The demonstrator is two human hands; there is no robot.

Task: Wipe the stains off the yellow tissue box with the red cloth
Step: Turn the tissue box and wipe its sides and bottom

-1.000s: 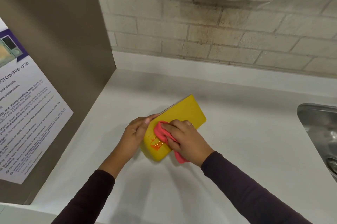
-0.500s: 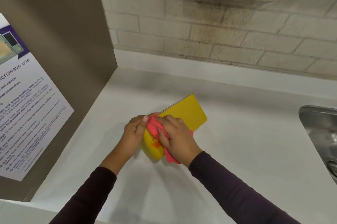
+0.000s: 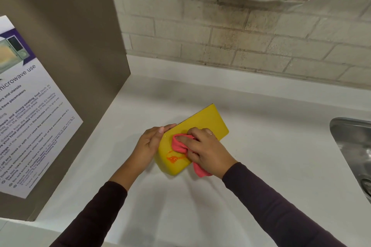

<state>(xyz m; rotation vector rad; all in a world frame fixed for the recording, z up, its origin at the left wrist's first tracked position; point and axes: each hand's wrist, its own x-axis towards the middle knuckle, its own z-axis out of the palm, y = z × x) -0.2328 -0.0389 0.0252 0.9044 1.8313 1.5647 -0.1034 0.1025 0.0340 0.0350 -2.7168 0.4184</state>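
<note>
Lying flat on the white counter (image 3: 261, 156), the yellow tissue box (image 3: 204, 124) carries an orange stain (image 3: 173, 158) near its close end. The left hand (image 3: 149, 142) grasps the box's left edge. The right hand (image 3: 206, 149) clutches the bunched red cloth (image 3: 180, 143), pressing it onto the box just above the stain.

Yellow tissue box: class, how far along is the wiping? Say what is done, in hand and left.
Done: the far part of the yellow tissue box looks clean. In hand: the left hand grips its edge; the right hand presses the red cloth on top. Left: an orange stain at the near end.
</note>
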